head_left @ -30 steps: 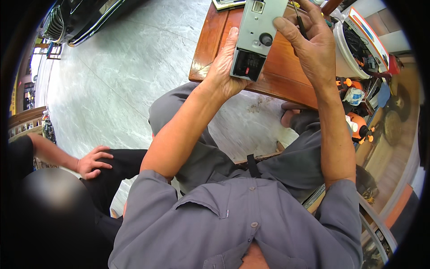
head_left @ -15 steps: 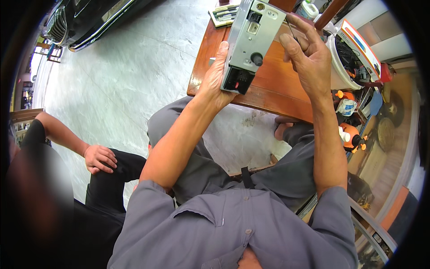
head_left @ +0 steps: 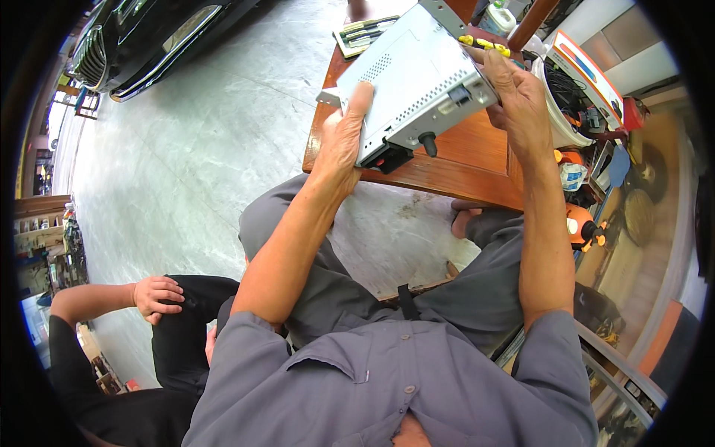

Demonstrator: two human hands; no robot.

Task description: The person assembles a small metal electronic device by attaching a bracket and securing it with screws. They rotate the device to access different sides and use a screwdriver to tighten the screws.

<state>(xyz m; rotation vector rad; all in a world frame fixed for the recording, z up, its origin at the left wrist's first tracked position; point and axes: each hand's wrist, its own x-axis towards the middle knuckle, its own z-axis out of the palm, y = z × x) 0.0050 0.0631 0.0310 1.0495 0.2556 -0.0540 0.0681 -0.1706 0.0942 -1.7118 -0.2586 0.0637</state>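
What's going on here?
A seated person has a metal box up over a wooden table. The left hand grips one end, its thumb on the broad perforated face, while the right hand is at the other end. The box is tilted, with a black knob sticking out of its near side. A yellow-and-black thing shows by the right hand; whether it is held is unclear. To the left, someone else's hand rests on a knee.
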